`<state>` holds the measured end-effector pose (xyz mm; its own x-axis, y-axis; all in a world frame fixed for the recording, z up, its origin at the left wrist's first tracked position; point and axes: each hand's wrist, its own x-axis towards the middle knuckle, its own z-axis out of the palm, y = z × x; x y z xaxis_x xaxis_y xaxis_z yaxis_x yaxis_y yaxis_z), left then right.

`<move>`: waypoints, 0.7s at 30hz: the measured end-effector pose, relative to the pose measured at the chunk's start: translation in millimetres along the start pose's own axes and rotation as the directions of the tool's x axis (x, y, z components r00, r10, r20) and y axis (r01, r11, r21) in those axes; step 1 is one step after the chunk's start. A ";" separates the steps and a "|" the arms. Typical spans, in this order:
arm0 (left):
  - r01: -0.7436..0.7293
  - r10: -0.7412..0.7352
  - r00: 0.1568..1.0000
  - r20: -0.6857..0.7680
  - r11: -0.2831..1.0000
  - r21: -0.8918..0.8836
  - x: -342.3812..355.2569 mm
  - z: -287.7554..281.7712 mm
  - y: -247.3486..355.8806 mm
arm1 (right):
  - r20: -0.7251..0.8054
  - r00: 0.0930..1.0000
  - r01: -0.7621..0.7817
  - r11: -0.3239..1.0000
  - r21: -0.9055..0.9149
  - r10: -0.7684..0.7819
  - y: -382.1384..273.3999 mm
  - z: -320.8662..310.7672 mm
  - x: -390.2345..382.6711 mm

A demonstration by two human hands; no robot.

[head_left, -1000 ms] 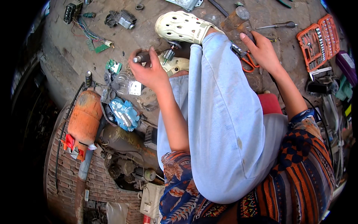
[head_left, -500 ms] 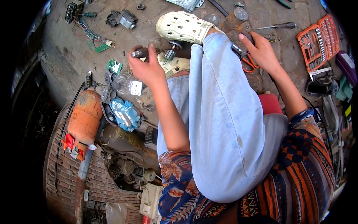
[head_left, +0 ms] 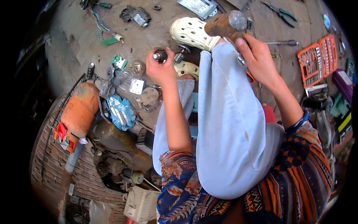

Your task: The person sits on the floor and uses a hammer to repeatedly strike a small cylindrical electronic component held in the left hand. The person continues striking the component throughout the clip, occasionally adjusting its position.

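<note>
My right hand (head_left: 257,58) is closed round the handle of a rusty hammer (head_left: 225,27), whose heavy head is raised beside a cream clog (head_left: 194,33). My left hand (head_left: 161,69) grips a dark, round-handled tool (head_left: 160,55) with a silver end cap. Its far part is hidden, so its exact kind does not show. Just right of those fingers is a small grey metal part (head_left: 179,58), close to my shoes. A second cream clog (head_left: 187,69) shows below it.
Pliers (head_left: 281,14), a screwdriver (head_left: 287,43) and an orange socket set (head_left: 317,61) lie to the right. Around the left are an orange cylinder (head_left: 80,108), a blue crumpled packet (head_left: 121,112), a clear bottle (head_left: 128,74) and a wired connector (head_left: 108,31).
My right hand has taken hold of the hammer and lifted it from the ground. My left hand still grips the dark-handled tool, now tilted with its end cap turned toward me. The view has shifted.
</note>
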<state>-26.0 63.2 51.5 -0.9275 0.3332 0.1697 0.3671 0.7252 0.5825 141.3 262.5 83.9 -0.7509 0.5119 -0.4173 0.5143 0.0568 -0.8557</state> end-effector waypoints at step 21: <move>0.118 -0.142 0.984 -0.105 0.971 -0.209 -29.1 -4.3 -29.3 | -0.006 0.917 0.396 0.910 0.126 -0.399 -103.6 27.7 38.9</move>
<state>-10.1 29.6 32.8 -0.9725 0.1619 0.1675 0.2323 0.6174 0.7516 47.3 252.7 147.9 -0.8913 0.4516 -0.0398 0.1181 0.1466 -0.9821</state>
